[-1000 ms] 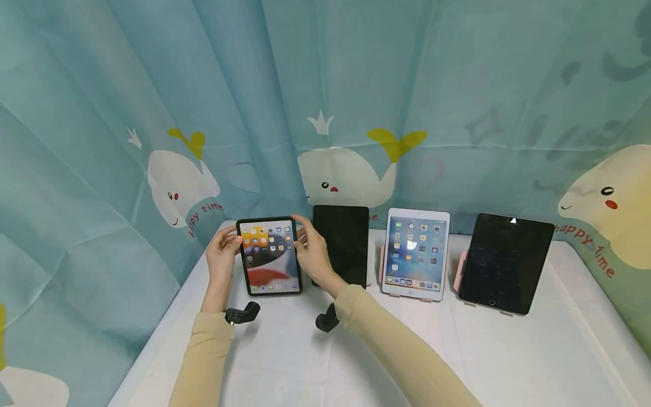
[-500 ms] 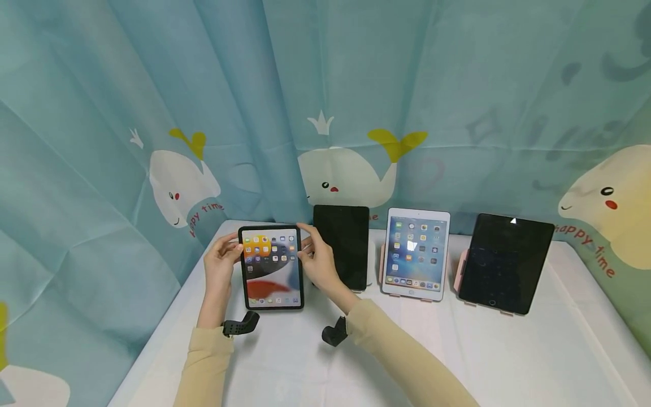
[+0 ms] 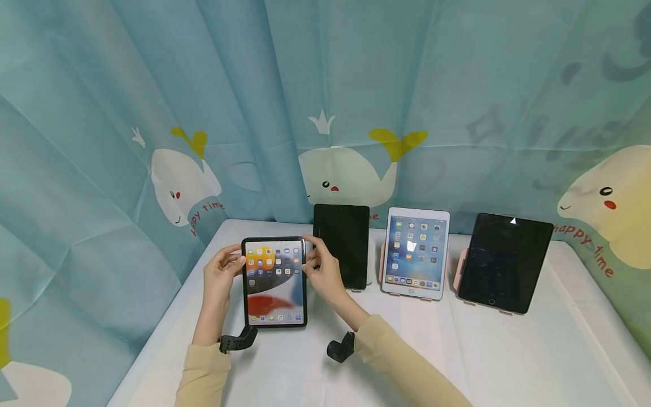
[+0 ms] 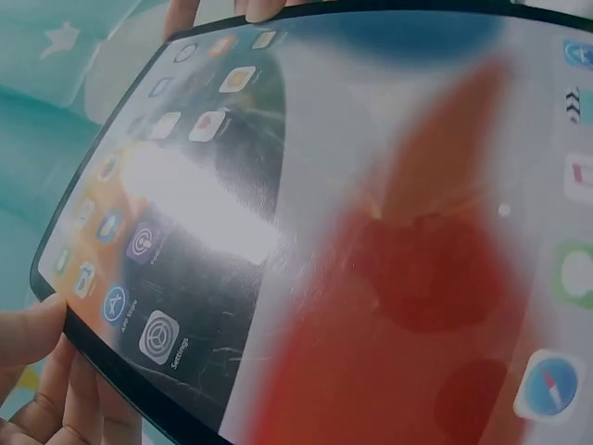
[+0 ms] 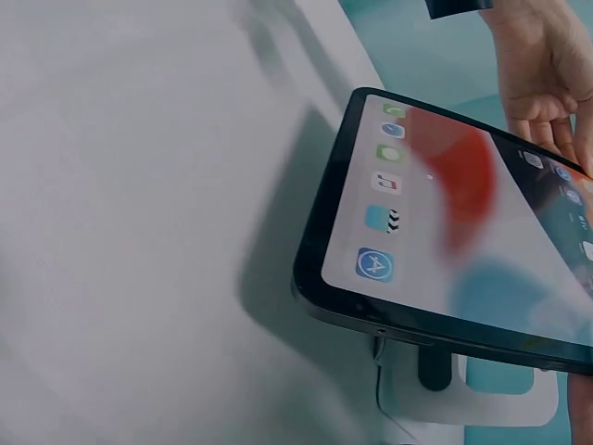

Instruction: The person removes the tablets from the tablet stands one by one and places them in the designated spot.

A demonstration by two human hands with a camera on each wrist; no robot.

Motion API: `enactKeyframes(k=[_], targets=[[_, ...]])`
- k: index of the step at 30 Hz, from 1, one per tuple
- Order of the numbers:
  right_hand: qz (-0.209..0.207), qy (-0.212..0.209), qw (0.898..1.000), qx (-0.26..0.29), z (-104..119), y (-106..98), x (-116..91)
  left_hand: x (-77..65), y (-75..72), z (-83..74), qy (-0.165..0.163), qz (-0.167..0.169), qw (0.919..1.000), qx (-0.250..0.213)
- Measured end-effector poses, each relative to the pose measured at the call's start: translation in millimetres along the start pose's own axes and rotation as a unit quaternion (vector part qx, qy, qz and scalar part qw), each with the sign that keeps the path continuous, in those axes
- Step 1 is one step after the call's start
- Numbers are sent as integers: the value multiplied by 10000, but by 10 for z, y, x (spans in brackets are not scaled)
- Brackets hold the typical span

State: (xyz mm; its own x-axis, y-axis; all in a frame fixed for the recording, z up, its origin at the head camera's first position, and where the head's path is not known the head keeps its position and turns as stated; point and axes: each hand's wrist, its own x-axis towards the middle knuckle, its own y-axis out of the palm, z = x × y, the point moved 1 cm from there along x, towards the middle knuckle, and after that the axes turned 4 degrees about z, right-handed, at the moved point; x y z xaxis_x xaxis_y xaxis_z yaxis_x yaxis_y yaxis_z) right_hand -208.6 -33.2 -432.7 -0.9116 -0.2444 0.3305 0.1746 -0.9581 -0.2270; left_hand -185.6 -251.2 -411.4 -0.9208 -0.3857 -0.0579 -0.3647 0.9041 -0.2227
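Observation:
Both hands hold a black-framed tablet (image 3: 274,288), its lit screen showing rows of app icons over an orange and red wallpaper. My left hand (image 3: 220,277) grips its left edge near the top, thumb on the front and fingers behind, as the left wrist view also shows. At the upper right corner, my right hand (image 3: 325,272) pinches the other edge. In the right wrist view the tablet's lower end (image 5: 341,199) is raised over the white table and casts a shadow. Just behind my right hand stands a dark-screened tablet (image 3: 346,243), partly covered by it.
Farther right, a white tablet (image 3: 414,254) with a lit screen and a black tablet (image 3: 503,263) lean on pink stands (image 3: 461,270). A white stand part (image 5: 510,408) and a thin cable (image 5: 380,389) show below the held tablet. A blue whale-print curtain (image 3: 356,85) backs the table.
Both hands have drawn the held tablet toward the person and slightly right, away from the curtain. The grip looks the same, and the other tablets stay where they were.

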Motion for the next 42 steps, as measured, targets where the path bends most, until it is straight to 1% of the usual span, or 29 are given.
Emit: enactKeyframes(k=[6, 8, 11, 19, 28, 36, 42], targets=[[124, 286, 9994, 163, 325, -89, -180, -73, -28, 43, -97, 221, 9996, 127], [170, 347, 9990, 219, 366, -102, -234, -97, -39, 60, -134, 286, 9993, 184], [241, 488, 9981, 278, 366, -103, -289, -134, -57, 74, -224, 373, 9986, 303], [229, 795, 9955, 463, 334, -82, -408, -200, -95, 137, -413, 610, 9960, 497], [275, 1113, 9910, 686, 258, -46, -533, -264, -135, 241, -589, 883, 9932, 478], [355, 1324, 9847, 1073, 209, 11, -617, -311, -196, 331, -741, 989, 9909, 534], [372, 1445, 9814, 1211, 181, 48, -689, -344, -214, 417, -956, 1081, 9882, 512]])
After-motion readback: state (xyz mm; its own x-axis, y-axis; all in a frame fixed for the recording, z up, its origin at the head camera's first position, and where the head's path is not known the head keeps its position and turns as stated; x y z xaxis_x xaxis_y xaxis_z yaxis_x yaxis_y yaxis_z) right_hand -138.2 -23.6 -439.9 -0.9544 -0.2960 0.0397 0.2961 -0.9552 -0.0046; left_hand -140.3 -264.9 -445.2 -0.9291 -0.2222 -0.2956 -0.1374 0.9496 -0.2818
